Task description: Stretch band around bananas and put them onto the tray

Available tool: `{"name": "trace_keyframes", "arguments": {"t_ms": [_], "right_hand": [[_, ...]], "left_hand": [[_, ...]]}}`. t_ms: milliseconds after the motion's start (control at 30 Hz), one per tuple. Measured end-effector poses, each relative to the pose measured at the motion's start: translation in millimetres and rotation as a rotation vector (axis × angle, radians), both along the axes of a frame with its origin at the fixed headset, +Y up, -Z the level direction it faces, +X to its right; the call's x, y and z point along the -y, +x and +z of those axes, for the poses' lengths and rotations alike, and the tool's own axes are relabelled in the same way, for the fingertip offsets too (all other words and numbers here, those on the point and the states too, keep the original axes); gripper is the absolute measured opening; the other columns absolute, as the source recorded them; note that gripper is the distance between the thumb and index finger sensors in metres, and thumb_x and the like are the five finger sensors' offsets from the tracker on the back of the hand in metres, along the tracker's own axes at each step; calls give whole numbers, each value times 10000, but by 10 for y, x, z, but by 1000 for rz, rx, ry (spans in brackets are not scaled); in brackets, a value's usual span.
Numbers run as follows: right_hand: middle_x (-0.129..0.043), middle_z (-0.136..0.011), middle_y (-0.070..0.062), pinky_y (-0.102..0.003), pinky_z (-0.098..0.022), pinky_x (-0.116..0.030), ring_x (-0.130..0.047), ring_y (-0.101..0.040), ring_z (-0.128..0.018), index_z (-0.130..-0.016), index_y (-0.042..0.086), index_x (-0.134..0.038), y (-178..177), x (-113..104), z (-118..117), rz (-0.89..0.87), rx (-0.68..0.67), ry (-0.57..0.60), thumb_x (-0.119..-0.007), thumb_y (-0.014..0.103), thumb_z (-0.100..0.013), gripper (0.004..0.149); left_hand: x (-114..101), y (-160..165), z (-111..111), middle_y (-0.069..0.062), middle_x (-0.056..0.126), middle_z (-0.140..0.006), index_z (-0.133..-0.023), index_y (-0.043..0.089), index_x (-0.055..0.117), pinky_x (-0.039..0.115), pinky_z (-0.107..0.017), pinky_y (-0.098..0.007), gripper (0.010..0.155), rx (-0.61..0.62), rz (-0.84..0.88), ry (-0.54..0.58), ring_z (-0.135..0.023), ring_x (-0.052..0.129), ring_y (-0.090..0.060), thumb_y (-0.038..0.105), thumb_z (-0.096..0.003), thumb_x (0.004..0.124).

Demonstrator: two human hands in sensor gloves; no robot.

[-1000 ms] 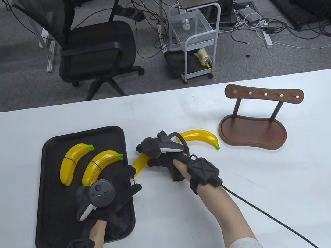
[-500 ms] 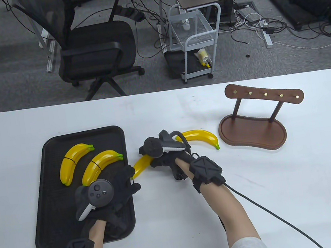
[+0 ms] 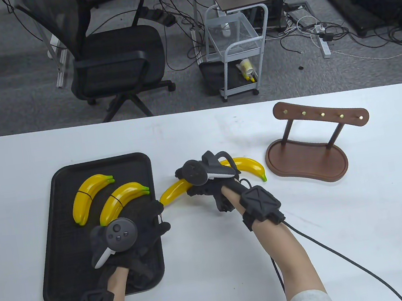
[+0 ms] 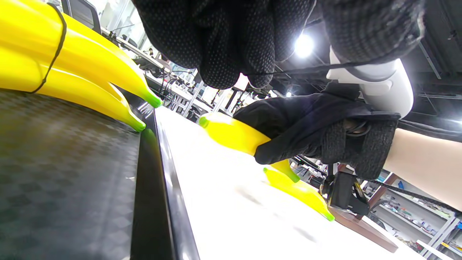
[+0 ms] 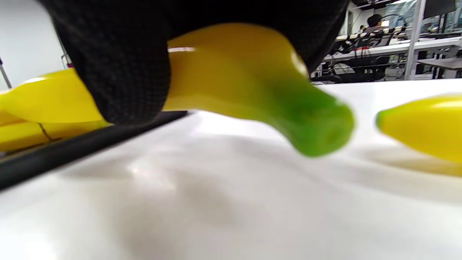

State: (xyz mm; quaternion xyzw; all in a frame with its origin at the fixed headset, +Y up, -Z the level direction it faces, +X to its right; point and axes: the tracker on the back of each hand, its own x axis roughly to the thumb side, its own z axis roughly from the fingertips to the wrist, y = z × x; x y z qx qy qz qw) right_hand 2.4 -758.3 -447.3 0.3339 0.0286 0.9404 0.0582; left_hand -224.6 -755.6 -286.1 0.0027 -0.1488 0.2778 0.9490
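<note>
Already two banded pairs (image 3: 110, 198) lie on the black tray (image 3: 56, 267) in the table view, toward its 12 o'clock end. At 3 o'clock from the tray, the right hand (image 3: 206, 185) grips a loose banana (image 3: 173, 192) on the white table (image 3: 217, 267), and a second loose banana (image 3: 250, 166) lies just beyond it toward 2 o'clock. The left hand (image 3: 141, 228) hovers over the tray's 3 o'clock edge, fingers loosely curled; a grasp cannot be judged from above.

From the left wrist view, a thin dark band (image 4: 288, 70) runs taut between the left fingertips (image 4: 220, 57), so that hand pinches it. The right hand's fingers wrap the loose banana mid-length, its far end raised.

Up close in the right wrist view, the gripped banana's green tip (image 5: 317, 126) hangs clear of the table, the other banana at 3 o'clock.

Judging by this, the third pair is being gathered; next the two bananas need laying side by side so the band can be stretched over both.
</note>
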Motion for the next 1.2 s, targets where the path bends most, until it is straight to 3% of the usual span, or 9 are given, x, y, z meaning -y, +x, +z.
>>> {"name": "trace_keyframes", "arguments": {"t_ms": [467, 867, 1200], "right_hand": [[-790, -1008, -99, -455, -571, -796, -893, -311, -799, -1032, 176, -668, 703, -175, -196, -91, 206, 22, -922, 409, -433, 691], [-781, -1012, -102, -460, -578, -790, -885, -313, -803, -1037, 172, -661, 1356, -49, -309, -149, 433, 14, -912, 415, -441, 691], [-759, -1020, -97, -470, -583, -785, -866, -314, -812, -1043, 181, -643, 1657, 148, -314, -183, 512, -24, -906, 411, -446, 691]], "left_hand": [[9, 7, 0, 38, 769, -1091, -1068, 272, 597, 673, -804, -433, 676, 5, -5, -6, -1025, 826, -224, 582, -479, 717], [18, 30, 3, 39, 772, -1090, -1066, 273, 600, 673, -803, -434, 670, 12, -14, -14, -1024, 827, -224, 579, -481, 715], [29, 48, 4, 38, 773, -1088, -1063, 275, 604, 676, -801, -430, 662, 16, -25, -25, -1023, 828, -226, 577, -484, 711]]}}
